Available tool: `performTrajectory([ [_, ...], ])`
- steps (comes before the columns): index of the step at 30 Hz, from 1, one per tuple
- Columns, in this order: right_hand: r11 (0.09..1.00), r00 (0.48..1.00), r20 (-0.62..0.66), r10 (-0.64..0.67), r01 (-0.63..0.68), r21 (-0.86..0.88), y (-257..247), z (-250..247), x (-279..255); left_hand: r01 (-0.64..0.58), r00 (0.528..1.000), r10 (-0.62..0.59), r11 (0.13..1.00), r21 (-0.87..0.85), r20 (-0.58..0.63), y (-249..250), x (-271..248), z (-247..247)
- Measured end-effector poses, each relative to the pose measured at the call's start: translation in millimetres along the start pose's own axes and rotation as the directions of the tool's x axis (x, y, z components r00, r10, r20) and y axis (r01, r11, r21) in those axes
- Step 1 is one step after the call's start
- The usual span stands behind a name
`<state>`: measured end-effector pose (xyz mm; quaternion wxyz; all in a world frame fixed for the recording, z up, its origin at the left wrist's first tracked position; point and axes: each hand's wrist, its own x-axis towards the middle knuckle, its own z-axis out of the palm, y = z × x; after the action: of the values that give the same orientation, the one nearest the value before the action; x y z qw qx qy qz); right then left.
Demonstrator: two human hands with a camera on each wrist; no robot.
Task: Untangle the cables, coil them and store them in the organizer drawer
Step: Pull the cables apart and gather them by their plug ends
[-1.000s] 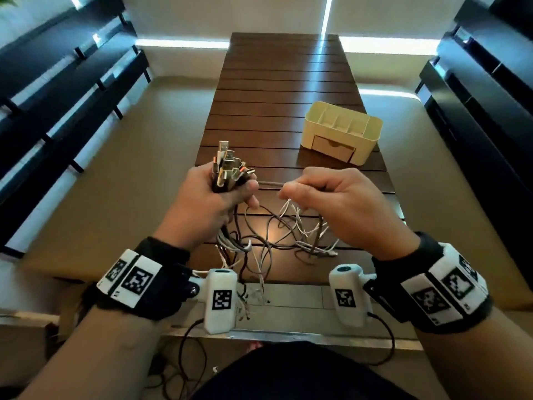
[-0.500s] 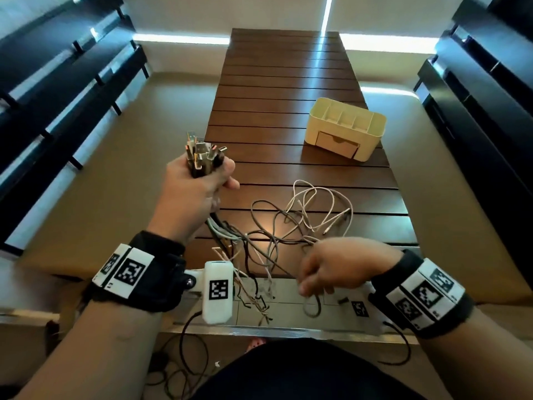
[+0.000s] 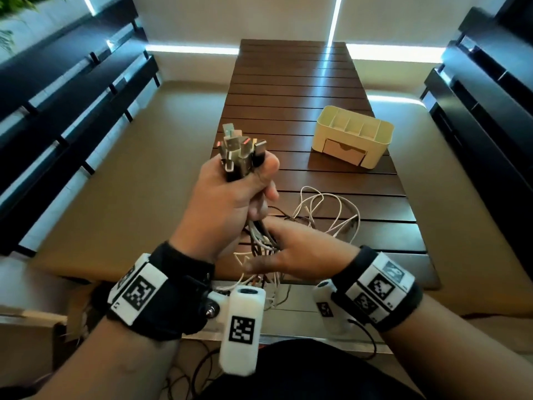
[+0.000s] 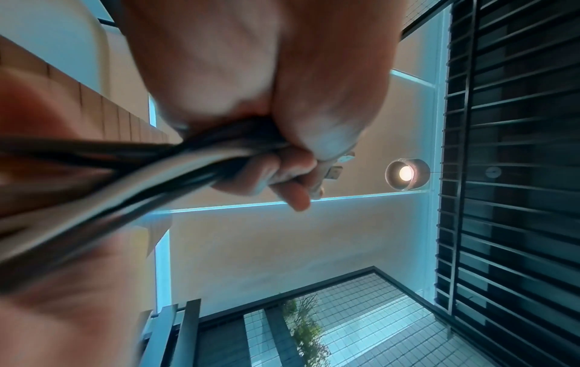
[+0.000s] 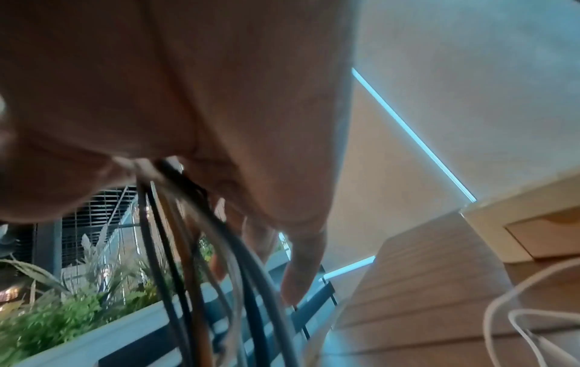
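My left hand [image 3: 245,186] is raised above the slatted wooden table [image 3: 288,82] and grips a bundle of cables [image 3: 259,232], whose USB plugs [image 3: 239,148] stick up out of the fist. In the left wrist view the fingers [image 4: 282,171] curl round the dark and white cords [image 4: 125,178]. My right hand [image 3: 288,252] is just below, fingers fairly straight, with the hanging cords [image 5: 188,248] running between thumb and fingers. White loops [image 3: 326,209] lie on the table behind it. The cream organizer [image 3: 353,137] stands at the far right, its drawer [image 3: 344,150] closed.
Dark slatted benches [image 3: 72,90] run along both sides of the table over a tan floor. Cable ends trail over the table's near edge [image 3: 274,295] toward my lap. The organizer's side [image 5: 514,223] appears at the right of the right wrist view.
My right hand has risen from the table's near edge to just under the left fist, into the hanging cords. The left hand with the plugs has shifted right, toward the middle.
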<state>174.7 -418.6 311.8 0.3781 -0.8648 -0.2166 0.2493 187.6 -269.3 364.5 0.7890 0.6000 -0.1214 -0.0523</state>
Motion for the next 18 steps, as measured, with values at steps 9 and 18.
performTrajectory([
  [9,0.987,0.941,0.327,0.083,-0.123,0.104,41,23,8,0.146,0.979,-0.125,0.981,0.127,-0.160,-23,-5,-19],
  [18,0.933,0.922,-0.140,0.360,-0.357,0.047,136,12,15,0.349,0.917,-0.286,0.912,0.215,-0.277,-66,-19,-42],
])
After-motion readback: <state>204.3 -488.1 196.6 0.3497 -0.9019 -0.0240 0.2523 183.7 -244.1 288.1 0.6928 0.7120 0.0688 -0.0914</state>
